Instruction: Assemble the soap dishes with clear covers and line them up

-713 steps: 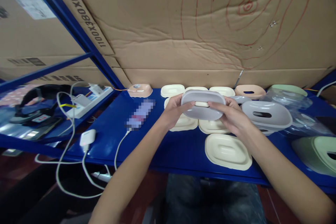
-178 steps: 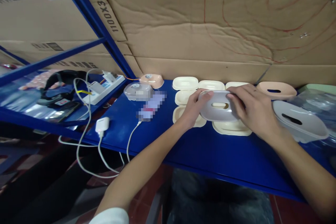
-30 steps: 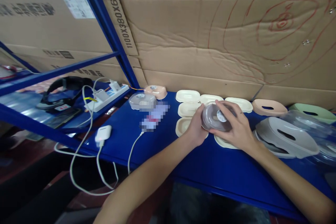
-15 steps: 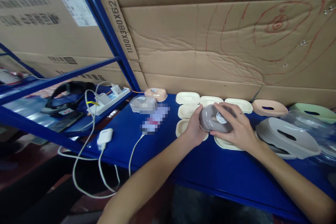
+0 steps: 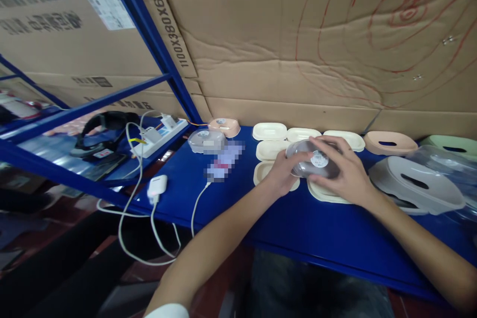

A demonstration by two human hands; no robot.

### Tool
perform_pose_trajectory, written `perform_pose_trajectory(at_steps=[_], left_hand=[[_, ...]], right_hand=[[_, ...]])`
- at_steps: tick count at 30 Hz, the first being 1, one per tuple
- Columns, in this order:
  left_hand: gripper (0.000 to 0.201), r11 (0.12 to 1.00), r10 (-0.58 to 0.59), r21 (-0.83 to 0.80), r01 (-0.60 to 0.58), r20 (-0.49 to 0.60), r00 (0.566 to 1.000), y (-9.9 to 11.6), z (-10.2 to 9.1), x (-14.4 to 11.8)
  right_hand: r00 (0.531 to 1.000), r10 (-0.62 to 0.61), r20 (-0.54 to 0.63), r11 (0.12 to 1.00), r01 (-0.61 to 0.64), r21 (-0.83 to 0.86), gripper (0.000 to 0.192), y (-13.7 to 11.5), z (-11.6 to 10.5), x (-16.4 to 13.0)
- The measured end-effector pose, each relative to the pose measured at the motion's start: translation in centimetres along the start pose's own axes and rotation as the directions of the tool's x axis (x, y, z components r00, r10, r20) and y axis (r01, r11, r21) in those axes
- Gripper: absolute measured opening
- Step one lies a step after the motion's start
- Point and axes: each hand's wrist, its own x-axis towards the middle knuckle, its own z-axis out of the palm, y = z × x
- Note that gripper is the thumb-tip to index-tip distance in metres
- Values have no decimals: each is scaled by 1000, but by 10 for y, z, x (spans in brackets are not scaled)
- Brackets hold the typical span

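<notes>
An oval grey soap box (image 5: 302,168) with a clear lid and a round white sticker is held above the shelf. My left hand (image 5: 282,173) grips its left end. My right hand (image 5: 348,171) is wrapped round the right end, fingers over the top and thumb along the near side. Beneath and behind it are several cream oval trays (image 5: 270,131) in rows, some partly hidden by my hands. Right of my right hand lie grey slotted soap box parts (image 5: 417,184), beside clear lids (image 5: 447,163).
A peach slotted part (image 5: 390,143) and a green one (image 5: 452,145) lie along the cardboard wall (image 5: 279,49). Left are a lidded grey box (image 5: 206,140), a peach box (image 5: 224,127), a blurred-out phone (image 5: 225,160), a white charging case (image 5: 158,185), loose cables and a power strip (image 5: 160,138).
The view has shifted slightly. My left thumb has moved onto the top of the soap box near the sticker, and the box is turned a little. Both hands still hold it.
</notes>
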Motion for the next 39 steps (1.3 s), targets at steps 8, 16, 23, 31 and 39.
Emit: perform_pose_trajectory(at_steps=[8, 16, 23, 31, 39], left_hand=[[48, 996, 35, 75, -41, 87, 996, 4, -8, 5], [52, 842, 313, 465, -274, -8, 950, 14, -6, 4], [66, 860, 262, 455, -230, -8, 965, 24, -3, -3], [41, 799, 501, 468, -377, -172, 848, 93, -39, -18], [26, 499, 802, 866, 33, -476, 361, 218, -172, -81]], right_hand=[[788, 588, 181, 585, -570, 577, 50, 7, -5, 0], [588, 781, 211, 298, -647, 701, 59, 8, -12, 7], [602, 766, 223, 244, -595, 766, 59, 0, -9, 7], [735, 577, 356, 123, -509, 852, 45, -6, -26, 11], [701, 613, 364, 148, -555, 819, 42, 3, -26, 11]])
